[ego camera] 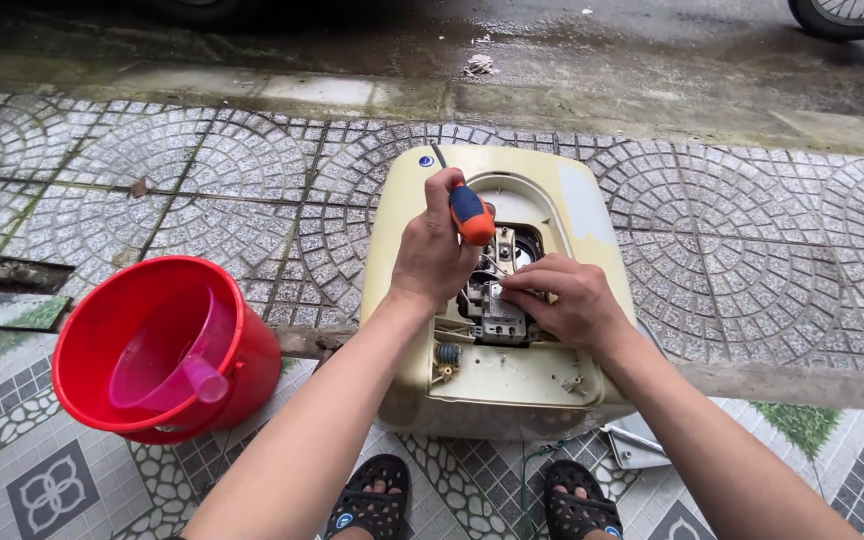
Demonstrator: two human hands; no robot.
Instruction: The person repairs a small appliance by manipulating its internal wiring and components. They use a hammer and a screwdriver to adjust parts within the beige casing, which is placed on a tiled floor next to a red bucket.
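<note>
Now: left hand fisted on orange-blue screwdriver over cream heater; right hand half-curled, fingertips on heater's inner assy; red bucket beside heater.

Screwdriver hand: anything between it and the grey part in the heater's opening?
Nothing visible. The left hand, holding the screwdriver, is right beside the grey part, where the right hand already rests, inside the cream heater.

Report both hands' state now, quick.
Left hand: closed around an orange-and-blue screwdriver.
Right hand: fingers curled onto the grey electrical part inside the cream appliance; a firm grip cannot be told.
</note>
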